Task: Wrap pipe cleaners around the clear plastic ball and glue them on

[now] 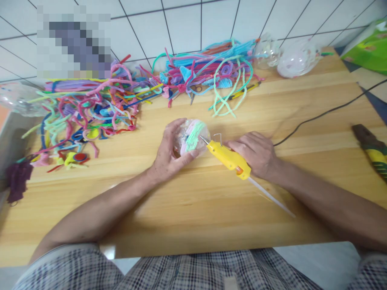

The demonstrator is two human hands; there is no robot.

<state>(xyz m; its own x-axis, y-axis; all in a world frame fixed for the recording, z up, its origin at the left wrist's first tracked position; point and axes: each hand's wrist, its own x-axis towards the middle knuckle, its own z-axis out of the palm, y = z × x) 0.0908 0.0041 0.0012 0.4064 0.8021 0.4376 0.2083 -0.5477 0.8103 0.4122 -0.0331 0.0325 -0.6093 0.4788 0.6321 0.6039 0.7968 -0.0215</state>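
Note:
My left hand (173, 151) is wrapped round a clear plastic ball (206, 128), thumb along its near side and fingers at the far left. Mint-green and pale pink pipe cleaner pieces (195, 135) show on or in the ball; I cannot tell which. In my right hand (255, 152) is a yellow hot glue gun (228, 157), its metal nozzle at the ball's right side, touching or very close to it. A long translucent glue stick (272, 197) sticks out of the gun's back end. The wire stand hangs under the gun near the nozzle.
Piles of colourful pipe cleaners (87, 104) lie along the back and left, with scissors (193, 94) and a yellow-black cutter (245, 90) among them. Clear balls (298, 60) stand at the back right. A black cord (320, 114) crosses the right side, near dark-jawed pliers (370, 147).

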